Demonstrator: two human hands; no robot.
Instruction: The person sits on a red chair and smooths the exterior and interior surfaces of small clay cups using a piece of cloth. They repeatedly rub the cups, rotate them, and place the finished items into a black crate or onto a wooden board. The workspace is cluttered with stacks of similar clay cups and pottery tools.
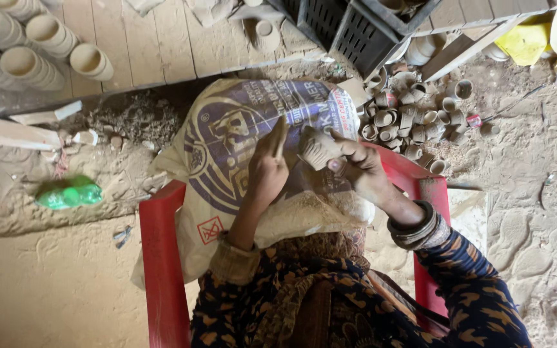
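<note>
Dusty floor [46, 283]; two hands [317, 161], seemingly one clay cup [317, 149]

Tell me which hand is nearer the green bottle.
Left. The left hand rests on the sack, on the same side as the green bottle; the right hand, holding a clay cup, is farther.

- Left hand [269, 164]: raised from a bent forearm, fingers [279, 136] held straight and close together, pointing upward, edge-on to the camera; nothing seen in its grasp.
- Right hand [360, 169]: wrist bent inward, ringed by bangles; fingers [346, 147] and thumb curled closed around a small object.
- Both forearms: sleeved, converging toward the midline.
</note>
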